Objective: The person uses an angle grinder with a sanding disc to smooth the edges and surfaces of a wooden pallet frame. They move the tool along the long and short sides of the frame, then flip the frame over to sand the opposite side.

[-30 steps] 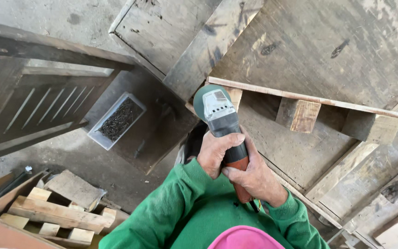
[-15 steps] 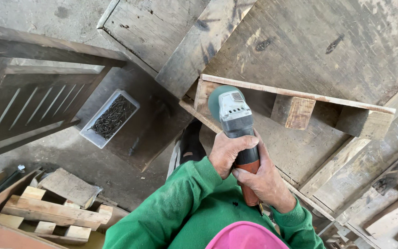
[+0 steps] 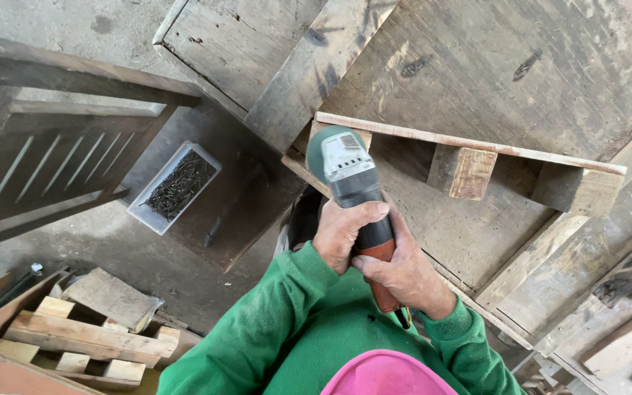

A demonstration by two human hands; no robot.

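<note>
Both of my hands grip a power tool (image 3: pixel 349 183) with a green and grey head and an orange-red rear handle. My left hand (image 3: pixel 341 232) wraps the black middle of its body. Further back, on the orange handle, sits my right hand (image 3: pixel 404 274). The tool's head points at the corner of a wooden pallet (image 3: pixel 469 146), which has a thin top slat and square blocks beneath. Green sleeves cover my arms, and a pink edge shows at the bottom of the view.
A clear plastic tray of dark nails (image 3: pixel 175 187) lies on the concrete floor to the left. A dark slatted wooden frame (image 3: pixel 45 161) stands further left. Small pallet pieces (image 3: pixel 85 333) are stacked at lower left. Weathered boards (image 3: pixel 608 256) lean at right.
The tool and both hands have shifted rightward and slightly up in the view, closer to the pallet's corner. The grip on the tool is unchanged.
</note>
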